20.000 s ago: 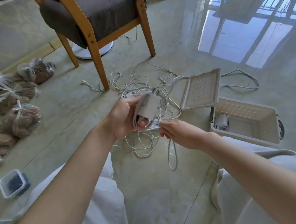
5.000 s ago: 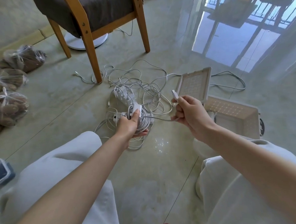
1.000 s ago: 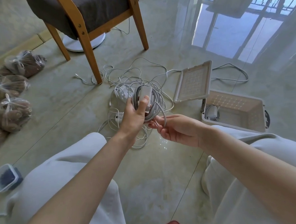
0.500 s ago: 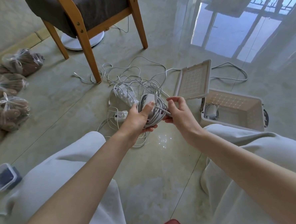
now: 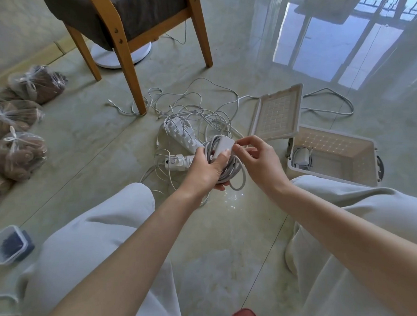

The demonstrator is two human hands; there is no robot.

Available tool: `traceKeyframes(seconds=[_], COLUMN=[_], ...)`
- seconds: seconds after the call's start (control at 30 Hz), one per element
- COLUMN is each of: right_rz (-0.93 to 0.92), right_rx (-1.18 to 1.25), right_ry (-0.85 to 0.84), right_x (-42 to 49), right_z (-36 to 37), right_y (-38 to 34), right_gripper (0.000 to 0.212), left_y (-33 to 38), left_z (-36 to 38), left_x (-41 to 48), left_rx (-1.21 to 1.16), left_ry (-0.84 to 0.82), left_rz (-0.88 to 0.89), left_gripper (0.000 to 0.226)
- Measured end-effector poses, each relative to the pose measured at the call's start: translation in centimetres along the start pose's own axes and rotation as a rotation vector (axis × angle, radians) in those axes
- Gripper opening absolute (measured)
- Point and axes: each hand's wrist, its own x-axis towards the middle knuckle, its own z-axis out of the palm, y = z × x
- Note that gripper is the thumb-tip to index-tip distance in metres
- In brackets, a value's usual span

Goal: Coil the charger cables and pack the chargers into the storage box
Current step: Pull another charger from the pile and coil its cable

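The left hand (image 5: 207,169) grips the charger (image 5: 222,146) and its coiled cable (image 5: 232,172) above the floor, near the open storage box (image 5: 333,178), while the right hand (image 5: 259,159) pinches the cable's end, seemingly to secure the coil.

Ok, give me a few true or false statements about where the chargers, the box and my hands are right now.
1. The left hand holds a white charger brick wound with grey cable. True.
2. The beige plastic storage box has its lid shut. False: the lid stands open.
3. One coiled white charger already lies in the box. True.
4. The white power strip lies in the box. False: it lies on the floor among loose cables.
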Motion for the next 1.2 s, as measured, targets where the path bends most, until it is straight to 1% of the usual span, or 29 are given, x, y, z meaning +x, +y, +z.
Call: traceKeyframes(seconds=[0.1, 0.17, 0.23, 0.27, 0.33, 0.47, 0.63, 0.77, 0.83, 0.9, 0.97, 1.03, 1.1, 1.2], right_rz=[0.006, -0.056, -0.114, -0.122, -0.103, -0.067, -0.149, -0.166, -0.129, -0.012, 0.136, 0.236, 0.269, 0.326], right_rx=[0.016, -0.058, -0.081, -0.054, 0.078, 0.305, 0.349, 0.367, 0.362, 0.323, 0.187, 0.023, -0.081, -0.118], right_ry=[0.046, 0.086, 0.113, 0.118, 0.1, 0.052, 0.054, 0.105, 0.128, 0.16, 0.152, 0.104, 0.06, 0.021], right_x=[0.4, 0.5, 0.3, 0.1, -0.3, -0.8, -1.2, -1.2, -1.0, -0.5, -0.2, -0.3, -0.5, -0.5], right_z=[0.0, 0.0, 0.2, 0.3, 0.7, 0.7, -0.2, -1.2, -1.5, -1.7, -1.6, -1.3, -0.9, -0.7], right_y=[0.0, -0.1, -0.3, -0.3, -0.5, -1.3, -2.6, -2.9, -2.7, -2.0, -1.1, -0.2, 0.4, 0.6], right_gripper=[0.007, 0.008, 0.011, 0.015, 0.02, 0.023, 0.023, 0.022, 0.021, 0.021, 0.021, 0.025, 0.031, 0.041], left_y=[-0.2, -0.5, -0.9, -1.2, -1.7, -2.5, -3.4, -3.9, -3.8, -3.6, -3.5, -3.4, -3.4, -3.1], left_z=[0.3, 0.4, 0.3, 0.2, 0.1, 0.0, -0.4, -1.3, -1.6, -1.7, -1.6, -1.4, -1.2, -0.8], left_x=[0.2, 0.5, 1.0, 1.2, 1.6, 2.0, 2.9, 3.8, 3.9, 3.9, 3.7, 3.4, 3.2, 3.0], left_rx=[-0.015, -0.023, -0.028, -0.024, 0.009, 0.055, 0.139, 0.128, 0.088, 0.023, -0.043, -0.091, -0.131, -0.201], left_ry=[-0.01, 0.001, 0.027, 0.036, 0.048, 0.071, 0.1, 0.136, 0.123, 0.111, 0.117, 0.12, 0.128, 0.132], left_rz=[-0.029, -0.052, -0.078, -0.083, -0.068, -0.037, -0.057, -0.088, -0.095, -0.082, -0.066, -0.063, -0.059, -0.031], left_gripper=[0.031, 0.033, 0.032, 0.031, 0.03, 0.032, 0.034, 0.035, 0.039, 0.045, 0.046, 0.044, 0.041, 0.038])
